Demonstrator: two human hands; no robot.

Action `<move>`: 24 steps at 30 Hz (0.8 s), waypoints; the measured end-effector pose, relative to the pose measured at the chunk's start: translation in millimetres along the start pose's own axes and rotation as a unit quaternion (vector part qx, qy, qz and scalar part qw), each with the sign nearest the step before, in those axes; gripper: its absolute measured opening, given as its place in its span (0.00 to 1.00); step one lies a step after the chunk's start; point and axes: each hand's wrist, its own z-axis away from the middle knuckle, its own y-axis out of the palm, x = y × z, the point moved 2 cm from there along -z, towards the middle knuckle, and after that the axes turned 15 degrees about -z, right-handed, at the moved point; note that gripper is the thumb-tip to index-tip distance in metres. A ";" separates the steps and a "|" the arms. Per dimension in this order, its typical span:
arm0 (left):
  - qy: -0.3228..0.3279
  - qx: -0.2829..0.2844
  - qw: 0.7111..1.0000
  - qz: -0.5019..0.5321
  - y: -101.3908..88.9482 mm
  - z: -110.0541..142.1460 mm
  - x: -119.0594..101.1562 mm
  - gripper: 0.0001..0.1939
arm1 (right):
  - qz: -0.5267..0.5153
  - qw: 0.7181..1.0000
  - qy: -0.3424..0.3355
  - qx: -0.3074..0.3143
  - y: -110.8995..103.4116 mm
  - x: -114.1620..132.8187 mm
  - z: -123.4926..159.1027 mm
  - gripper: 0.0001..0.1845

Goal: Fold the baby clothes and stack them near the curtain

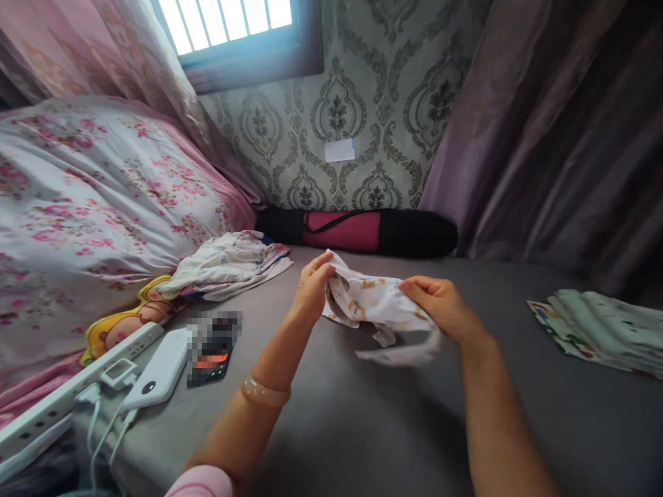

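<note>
My left hand (312, 284) pinches the left edge of a small white cloth garment (373, 293) with a yellow-brown print. Opposite it, my right hand (440, 304) grips the upper right edge between thumb and fingers. The fabric is stretched between both hands above the grey bed sheet (342, 428). A loose strip hangs below my right hand, blurred by motion, and a small tab dangles under the middle. Which kind of garment it is, I cannot tell. A pale bangle (266, 392) circles my left wrist.
Crumpled clothes (222, 266) lie at left, near a yellow cartoon cushion (129, 324). Closer are a power strip (77, 390), a white power bank (158, 369) with cables and a partly blurred-out phone (215, 369). Folded cloths (601, 328) lie right; a black-and-red bag (342, 231) lies along the wall.
</note>
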 end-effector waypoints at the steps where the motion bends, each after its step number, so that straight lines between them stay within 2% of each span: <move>1: -0.015 0.009 1.000 -0.010 1.0 -0.3 9.0 0.17 | 0.004 1.000 0.022 0.004 -3.5 2.6 4.1 0.23; 3: -0.042 0.031 0.998 -0.035 5.6 -0.2 28.9 0.14 | 0.037 0.998 0.053 0.012 -11.0 1.4 7.7 0.24; 7: -0.099 0.040 0.989 -0.099 15.9 -2.3 72.0 0.10 | 0.127 0.991 0.048 0.011 -25.1 -9.2 5.7 0.23; 9: -0.127 0.044 0.978 -0.159 20.2 -3.9 89.7 0.10 | 0.133 0.989 0.058 0.021 -28.4 -11.3 6.2 0.23; 11: -0.128 0.046 0.964 -0.230 23.6 -4.3 100.5 0.12 | 0.130 0.989 0.062 0.024 -30.0 -10.5 7.9 0.24; 15: -0.064 0.014 0.945 -0.319 28.1 0.5 99.7 0.13 | 0.134 0.989 0.063 0.026 -32.6 -8.4 10.1 0.26; 16: -0.045 0.023 0.941 -0.333 29.7 2.7 96.4 0.13 | 0.135 0.988 0.065 0.026 -33.2 -8.2 10.4 0.26; 20: 0.022 0.137 0.918 -0.371 38.3 13.5 80.5 0.25 | 0.133 0.988 0.075 0.021 -31.7 -3.9 13.7 0.26; 22: 0.026 0.174 0.910 -0.377 41.0 18.6 74.7 0.28 | 0.139 0.987 0.077 0.022 -28.4 0.3 16.7 0.26; 24: 0.004 0.215 0.912 -0.349 42.6 23.0 71.5 0.27 | 0.150 0.986 0.075 0.022 -26.0 4.2 19.4 0.27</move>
